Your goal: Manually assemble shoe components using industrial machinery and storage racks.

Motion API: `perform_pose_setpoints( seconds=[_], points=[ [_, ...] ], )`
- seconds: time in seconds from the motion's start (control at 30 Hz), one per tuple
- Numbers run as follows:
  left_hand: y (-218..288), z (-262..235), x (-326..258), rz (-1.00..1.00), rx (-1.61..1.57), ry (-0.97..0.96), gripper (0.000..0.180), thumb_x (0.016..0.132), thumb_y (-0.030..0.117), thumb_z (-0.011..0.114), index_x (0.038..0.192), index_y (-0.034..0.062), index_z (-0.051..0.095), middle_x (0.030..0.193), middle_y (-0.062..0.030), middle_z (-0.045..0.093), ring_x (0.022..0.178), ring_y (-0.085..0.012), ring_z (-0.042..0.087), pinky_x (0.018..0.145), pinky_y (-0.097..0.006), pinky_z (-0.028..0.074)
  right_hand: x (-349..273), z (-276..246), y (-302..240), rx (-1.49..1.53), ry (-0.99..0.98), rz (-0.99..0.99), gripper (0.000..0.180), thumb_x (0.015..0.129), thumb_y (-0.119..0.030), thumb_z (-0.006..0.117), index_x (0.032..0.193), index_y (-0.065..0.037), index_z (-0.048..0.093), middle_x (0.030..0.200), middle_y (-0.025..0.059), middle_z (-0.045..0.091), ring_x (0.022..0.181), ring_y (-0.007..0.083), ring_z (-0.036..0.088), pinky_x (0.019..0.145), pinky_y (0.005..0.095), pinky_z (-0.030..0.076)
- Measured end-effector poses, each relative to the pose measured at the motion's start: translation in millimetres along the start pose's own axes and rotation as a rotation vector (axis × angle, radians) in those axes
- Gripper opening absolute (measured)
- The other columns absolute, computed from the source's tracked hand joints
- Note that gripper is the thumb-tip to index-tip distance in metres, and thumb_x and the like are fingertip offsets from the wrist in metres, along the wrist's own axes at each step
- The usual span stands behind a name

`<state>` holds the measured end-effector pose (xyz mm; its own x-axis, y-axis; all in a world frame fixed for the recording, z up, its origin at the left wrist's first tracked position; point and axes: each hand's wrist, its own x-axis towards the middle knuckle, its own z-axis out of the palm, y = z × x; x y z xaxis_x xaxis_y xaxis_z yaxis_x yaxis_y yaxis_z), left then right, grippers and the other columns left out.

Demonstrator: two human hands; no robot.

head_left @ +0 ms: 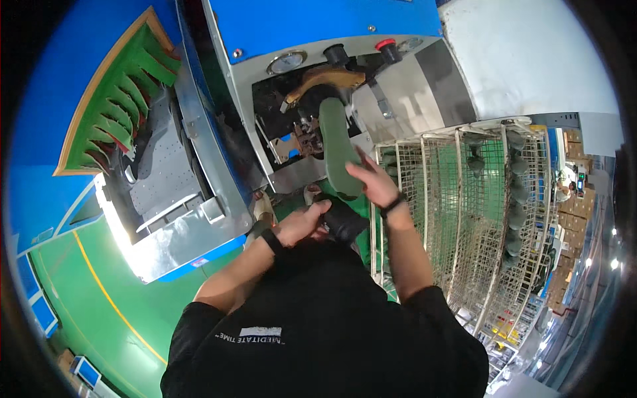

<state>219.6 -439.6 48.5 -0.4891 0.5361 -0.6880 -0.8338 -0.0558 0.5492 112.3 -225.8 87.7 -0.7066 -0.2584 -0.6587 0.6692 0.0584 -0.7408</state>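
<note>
A green shoe last (338,149), sole side up, reaches out of the opening of the machine in front of me. Its lower end has a dark edge. My right hand (377,182) is closed at the right side of that end, thumb over the green face; the fingers beneath are partly hidden. Lower and to the left, my left hand (306,223) grips a soft black piece (343,222) that looks like a shoe upper, close to my body. Above the last sits a curved yellow-brown machine part (325,81).
The blue-topped machine (318,23) carries a gauge (287,62) and a red button (385,44). On the right stands a wire rack (458,199) with dark shoe-shaped pieces (519,199). At left, a grey machine (166,166) adjoins a green board (126,99) holding several flat pieces.
</note>
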Motion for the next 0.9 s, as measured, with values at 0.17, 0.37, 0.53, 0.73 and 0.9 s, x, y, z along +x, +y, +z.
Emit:
perform_pose_setpoints(
  seconds=[0.17,0.37,0.53,0.73,0.9],
  points=[
    [2.1,5.7,-50.9,0.476,0.46,0.568,0.049,0.101,0.041,0.048,0.111,-0.0045,0.063,0.107,-0.0292,0.066,0.098,-0.0487,0.061,0.09,-0.046,0.049,5.1,43.2,11.0,0.48,-0.051,-0.235,0.077,0.087,0.0,0.073,0.155,-0.006,0.037,0.132,0.0079,0.061,0.115,0.0216,0.061,0.1,0.0354,0.049],
    [33.2,21.8,-68.6,0.584,0.582,0.498,0.053,0.103,0.041,0.044,0.1,-0.0082,0.064,0.093,-0.0287,0.065,0.09,-0.0469,0.062,0.083,-0.045,0.049,-60.6,-77.3,15.9,-0.395,0.075,-0.504,0.097,0.075,-0.014,0.088,0.154,0.003,0.035,0.13,0.0157,0.064,0.115,0.0208,0.063,0.099,0.0326,0.049],
    [49.6,65.1,-35.8,0.571,0.436,0.365,0.049,0.105,0.037,0.041,0.116,-0.0041,0.065,0.109,-0.0236,0.07,0.104,-0.0405,0.064,0.09,-0.042,0.048,-111.2,-166.9,52.0,-0.112,0.523,-0.542,0.096,0.074,-0.014,0.088,0.153,0.002,0.037,0.128,0.0177,0.065,0.109,0.0229,0.065,0.097,0.0344,0.051],
    [42.6,90.5,13.6,0.669,0.364,0.16,0.056,0.093,0.043,0.063,0.122,-0.0037,0.055,0.114,-0.0127,0.059,0.109,-0.0234,0.056,0.098,-0.036,0.044,-152.4,-287.9,53.3,-0.148,1.377,-0.106,0.1,0.086,-0.029,0.073,0.16,0.002,0.014,0.156,0.0334,0.034,0.14,0.0431,0.042,0.112,0.0474,0.038],
    [68.9,134.6,46.0,0.45,0.497,0.277,0.062,0.085,0.049,0.075,0.12,0.0007,0.058,0.107,-0.0065,0.058,0.098,-0.0165,0.053,0.087,-0.033,0.044,-143.5,-457.1,53.1,0.244,1.173,0.179,0.09,0.085,-0.027,0.075,0.155,0.006,0.028,0.151,0.023,0.045,0.136,0.0368,0.046,0.112,0.0408,0.037]
  ],
)
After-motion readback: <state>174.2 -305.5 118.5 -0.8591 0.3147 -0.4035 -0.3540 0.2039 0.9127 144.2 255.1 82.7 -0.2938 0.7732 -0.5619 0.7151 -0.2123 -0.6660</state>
